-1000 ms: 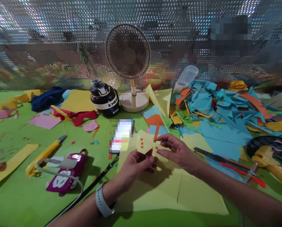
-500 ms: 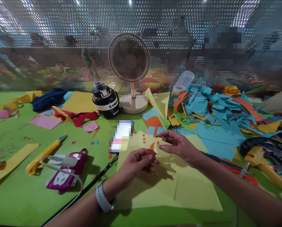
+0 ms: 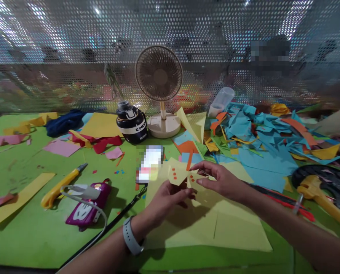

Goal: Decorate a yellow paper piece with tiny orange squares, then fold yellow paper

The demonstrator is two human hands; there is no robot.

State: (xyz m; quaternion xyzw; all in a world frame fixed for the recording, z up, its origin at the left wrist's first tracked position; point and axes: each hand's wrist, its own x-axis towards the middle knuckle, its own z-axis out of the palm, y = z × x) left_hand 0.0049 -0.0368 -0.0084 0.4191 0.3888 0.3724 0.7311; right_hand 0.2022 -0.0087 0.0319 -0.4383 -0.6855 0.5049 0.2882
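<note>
My left hand (image 3: 166,199) is closed on a small folded yellow paper piece (image 3: 177,176) dotted with tiny orange squares, raised above larger yellow sheets (image 3: 238,232). My right hand (image 3: 219,179) is at the piece's right side, thumb and forefinger pinching what look like thin metal tweezers (image 3: 203,172). Their tips are too fine to make out. More orange squares (image 3: 192,177) show on the paper beside the right fingertips. An orange strip (image 3: 189,160) lies just beyond the piece. The left fingers hide the paper's lower part.
A phone (image 3: 150,163) lies left of the sheets. Behind stand a black bottle (image 3: 132,123) and a fan (image 3: 159,74). A yellow cutter (image 3: 63,186) and purple power strip (image 3: 90,205) are at left. Blue paper scraps (image 3: 241,121) pile at right, near a black tray (image 3: 326,186).
My left hand has shifted its grip and tilted the yellow paper, so its dotted faces show more fully. My right hand stays close by, slightly lower. The whole view has shifted a little.
</note>
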